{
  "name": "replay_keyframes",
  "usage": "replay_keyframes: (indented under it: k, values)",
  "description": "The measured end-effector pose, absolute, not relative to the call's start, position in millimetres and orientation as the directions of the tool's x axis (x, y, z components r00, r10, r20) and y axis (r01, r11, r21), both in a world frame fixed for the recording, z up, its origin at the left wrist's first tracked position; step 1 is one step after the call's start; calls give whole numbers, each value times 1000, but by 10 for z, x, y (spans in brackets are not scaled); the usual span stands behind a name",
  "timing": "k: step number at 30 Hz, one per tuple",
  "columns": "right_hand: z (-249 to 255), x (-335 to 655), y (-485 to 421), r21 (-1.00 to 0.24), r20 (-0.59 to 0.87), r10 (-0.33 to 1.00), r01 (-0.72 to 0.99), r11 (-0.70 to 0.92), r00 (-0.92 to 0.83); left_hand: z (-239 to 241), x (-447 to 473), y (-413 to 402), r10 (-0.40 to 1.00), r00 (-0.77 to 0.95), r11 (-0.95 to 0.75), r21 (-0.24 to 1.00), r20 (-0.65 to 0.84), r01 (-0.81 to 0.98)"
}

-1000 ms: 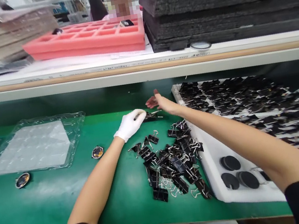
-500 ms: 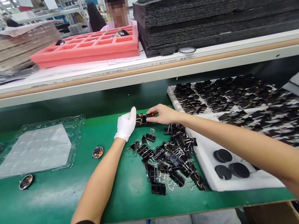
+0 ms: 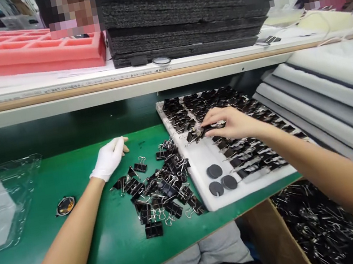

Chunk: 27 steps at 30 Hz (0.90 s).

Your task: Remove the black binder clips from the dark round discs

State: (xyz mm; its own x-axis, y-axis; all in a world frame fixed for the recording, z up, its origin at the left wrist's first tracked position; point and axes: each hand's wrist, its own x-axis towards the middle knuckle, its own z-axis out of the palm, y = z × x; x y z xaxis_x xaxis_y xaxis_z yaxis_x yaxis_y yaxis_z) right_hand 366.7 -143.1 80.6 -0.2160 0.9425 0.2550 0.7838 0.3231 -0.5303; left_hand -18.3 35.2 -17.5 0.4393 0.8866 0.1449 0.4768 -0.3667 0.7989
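My left hand (image 3: pixel 110 157), in a white glove with bare fingertips, rests over the green table with its fingers stretched out and nothing seen in them. My right hand (image 3: pixel 231 123) is bare and pinches a dark piece with binder clips (image 3: pixel 196 134) on it; what the clips grip is too small to tell. It hangs over the white foam tray (image 3: pixel 196 165), where rows of clipped pieces (image 3: pixel 252 155) lie. Left of the tray is a pile of loose black binder clips (image 3: pixel 167 188). A round watch-like part (image 3: pixel 65 206) lies near my left forearm.
Three black round discs (image 3: pixel 229 182) sit at the tray's near corner. Grey and white foam sheets (image 3: pixel 336 90) are stacked on the right. Below the table edge stands a carton (image 3: pixel 276 232) full of binder clips. A clear plastic tray (image 3: pixel 20 196) lies left; a shelf (image 3: pixel 55 101) crosses behind.
My view has turned right. My right hand has carried the clipped piece from beside my left hand to above the foam tray. The left hand has let go and stays on the table.
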Motion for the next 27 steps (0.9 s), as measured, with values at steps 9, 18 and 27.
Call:
replay_keyframes:
  k: [9, 18, 27]
  values:
    - [275, 3780, -1340, -245, 192, 973, 953, 175, -129, -131, -188, 342, 890, 441, -362, 768, 116, 528]
    - [266, 3683, -1414, -111, 226, 963, 978, 174, -146, -115, -198, 331, 874, 471, -395, 744, 122, 539]
    - [392, 3622, -1527, -110, 264, 963, 990, 85, -54, -126, -221, 327, 868, 478, -414, 727, 134, 548]
